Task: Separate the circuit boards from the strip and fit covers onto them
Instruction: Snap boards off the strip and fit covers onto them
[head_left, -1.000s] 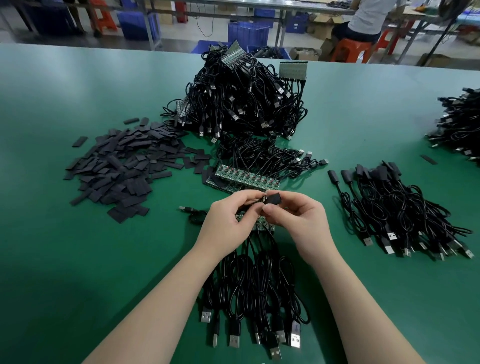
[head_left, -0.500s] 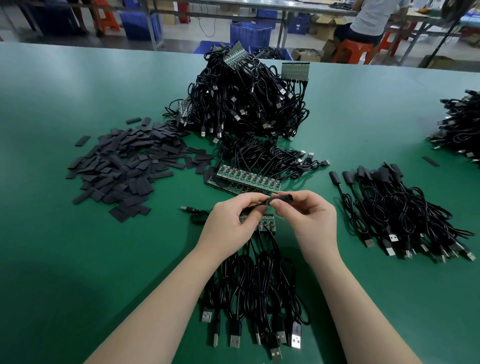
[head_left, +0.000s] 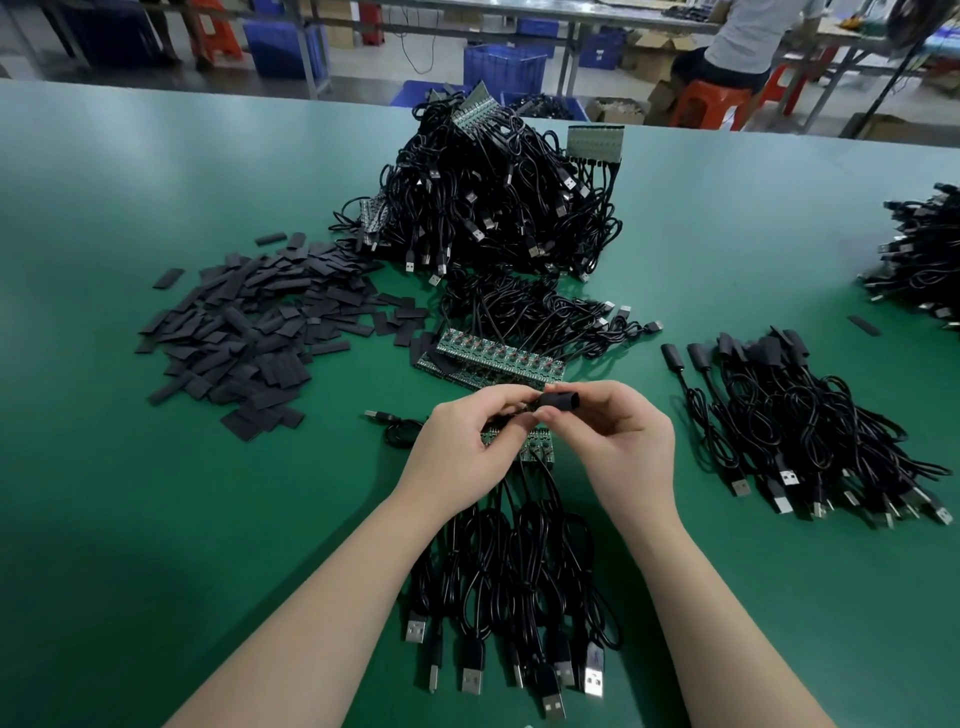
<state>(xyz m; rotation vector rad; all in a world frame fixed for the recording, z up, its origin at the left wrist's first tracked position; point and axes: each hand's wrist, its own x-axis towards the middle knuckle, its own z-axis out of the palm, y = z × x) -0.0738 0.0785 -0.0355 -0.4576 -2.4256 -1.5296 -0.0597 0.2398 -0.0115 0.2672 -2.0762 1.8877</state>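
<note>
Cover (head_left: 558, 401) between both hands' fingers (head_left: 545, 414)

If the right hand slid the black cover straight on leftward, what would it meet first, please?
Probably the left hand, whose fingertips pinch the part right beside the black cover held by the right hand; depth is unclear.

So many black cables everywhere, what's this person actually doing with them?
The person is fitting a black cover onto a small circuit board at a cable's end, the right hand holding the cover and the left hand the board end. Loose covers lie piled to the left, finished cables to the right, and uncut board strips just beyond the hands on the green table.
</note>
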